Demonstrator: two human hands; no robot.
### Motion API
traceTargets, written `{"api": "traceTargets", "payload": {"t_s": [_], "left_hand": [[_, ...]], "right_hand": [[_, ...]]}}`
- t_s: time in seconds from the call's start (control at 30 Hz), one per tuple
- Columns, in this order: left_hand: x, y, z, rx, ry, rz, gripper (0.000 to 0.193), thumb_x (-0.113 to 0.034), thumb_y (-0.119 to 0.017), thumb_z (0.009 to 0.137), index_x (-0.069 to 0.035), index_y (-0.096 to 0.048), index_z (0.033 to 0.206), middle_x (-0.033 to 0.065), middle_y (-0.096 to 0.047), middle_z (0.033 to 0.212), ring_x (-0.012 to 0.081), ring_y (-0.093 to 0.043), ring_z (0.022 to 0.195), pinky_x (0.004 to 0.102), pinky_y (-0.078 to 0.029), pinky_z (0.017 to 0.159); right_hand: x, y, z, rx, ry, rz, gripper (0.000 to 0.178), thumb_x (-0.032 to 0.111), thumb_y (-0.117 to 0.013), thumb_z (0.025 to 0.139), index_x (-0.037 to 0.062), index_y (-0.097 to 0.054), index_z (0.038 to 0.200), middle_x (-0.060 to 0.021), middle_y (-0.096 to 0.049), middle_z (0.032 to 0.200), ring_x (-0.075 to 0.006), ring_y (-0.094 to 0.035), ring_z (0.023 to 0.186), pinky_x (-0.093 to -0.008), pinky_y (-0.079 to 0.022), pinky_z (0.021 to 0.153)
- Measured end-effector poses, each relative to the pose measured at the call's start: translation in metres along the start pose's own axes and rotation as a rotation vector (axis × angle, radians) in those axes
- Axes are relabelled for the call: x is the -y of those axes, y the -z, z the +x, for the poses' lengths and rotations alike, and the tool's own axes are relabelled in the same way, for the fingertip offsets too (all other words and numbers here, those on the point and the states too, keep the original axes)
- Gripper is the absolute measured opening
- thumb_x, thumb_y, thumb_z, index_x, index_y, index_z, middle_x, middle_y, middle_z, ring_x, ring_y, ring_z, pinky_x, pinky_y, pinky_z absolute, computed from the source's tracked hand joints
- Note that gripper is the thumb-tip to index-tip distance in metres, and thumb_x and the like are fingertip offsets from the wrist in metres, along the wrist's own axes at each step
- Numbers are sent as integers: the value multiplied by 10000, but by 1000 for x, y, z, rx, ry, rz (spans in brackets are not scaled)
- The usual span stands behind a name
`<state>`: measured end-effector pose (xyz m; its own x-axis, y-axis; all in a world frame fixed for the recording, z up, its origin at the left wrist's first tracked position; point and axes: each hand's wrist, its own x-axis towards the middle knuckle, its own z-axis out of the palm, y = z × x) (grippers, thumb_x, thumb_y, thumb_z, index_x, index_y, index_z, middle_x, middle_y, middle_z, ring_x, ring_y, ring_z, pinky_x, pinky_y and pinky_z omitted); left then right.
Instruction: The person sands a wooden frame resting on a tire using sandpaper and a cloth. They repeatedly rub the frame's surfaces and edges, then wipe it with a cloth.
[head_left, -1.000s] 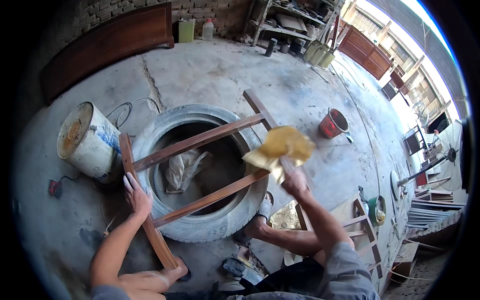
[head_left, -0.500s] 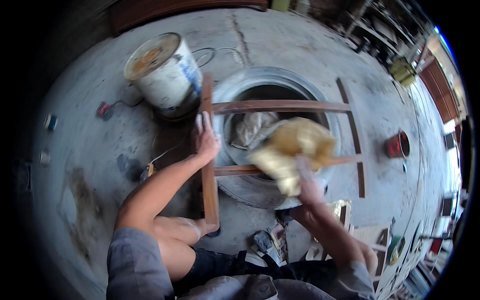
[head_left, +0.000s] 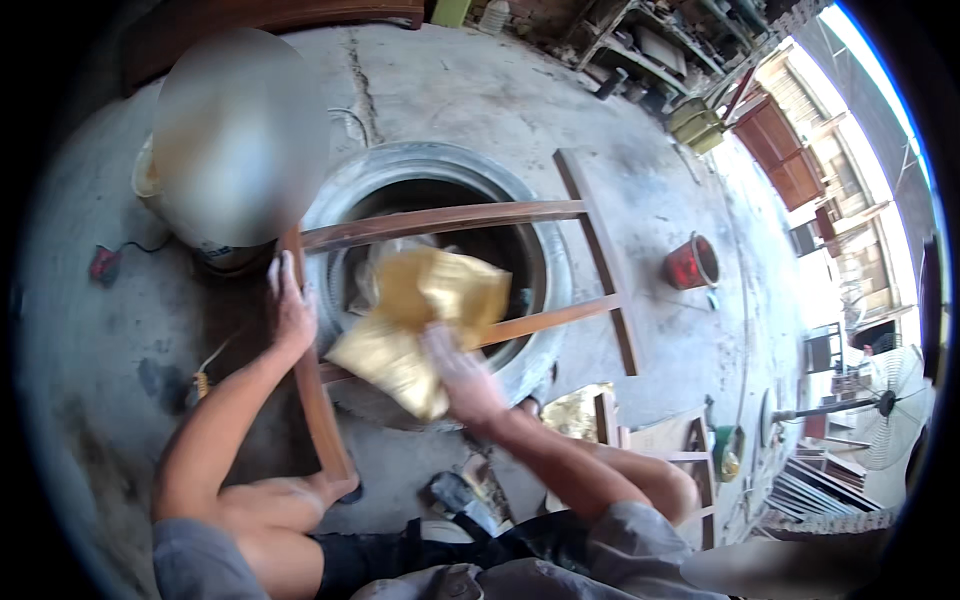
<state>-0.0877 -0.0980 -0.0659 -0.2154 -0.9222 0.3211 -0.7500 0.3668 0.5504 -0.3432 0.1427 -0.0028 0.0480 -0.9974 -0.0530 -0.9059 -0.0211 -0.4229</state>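
Rag [head_left: 425, 325], yellow and crumpled, sat gripped in your right hand [head_left: 462, 378] over the wooden frame [head_left: 440, 216], which your left hand [head_left: 291, 312] steadied open-palmed on the tyre [head_left: 560, 270].

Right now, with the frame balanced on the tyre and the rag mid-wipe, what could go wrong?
1. The wooden frame rests across the round tyre, steadied only by the left hand on its near rail; a hard push could tip or slide it.
2. The yellow cloth in the right hand hangs loose over the tyre's opening and might catch on the rail.
3. The red pot stands open near the frame's far end and might be knocked.
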Motion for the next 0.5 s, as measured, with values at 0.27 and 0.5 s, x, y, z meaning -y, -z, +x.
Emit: {"api": "traceTargets", "payload": {"t_s": [0.27,0.5], "left_hand": [[-18,-3,13,5,-27,-9,677,-78,-589,958,-15,-323,1577,268,-384,1546,453,-444,1379,497,-378,1150],[-17,2,8,18,-24,-41,707,-67,-593,953,-31,-299,1595,253,-360,1569,439,-428,1397,484,-364,1166]], "right_hand": [[-259,127,-98,-249,-393,-408,531,39,-521,934,-48,-461,1454,-327,-447,1517,-453,-408,1444,-495,-335,1204],[-278,187,-170,-541,-604,-217,374,149,-400,1092,-69,-520,1371,-302,-599,1282,-429,-566,1187,-473,-446,1020]]}}
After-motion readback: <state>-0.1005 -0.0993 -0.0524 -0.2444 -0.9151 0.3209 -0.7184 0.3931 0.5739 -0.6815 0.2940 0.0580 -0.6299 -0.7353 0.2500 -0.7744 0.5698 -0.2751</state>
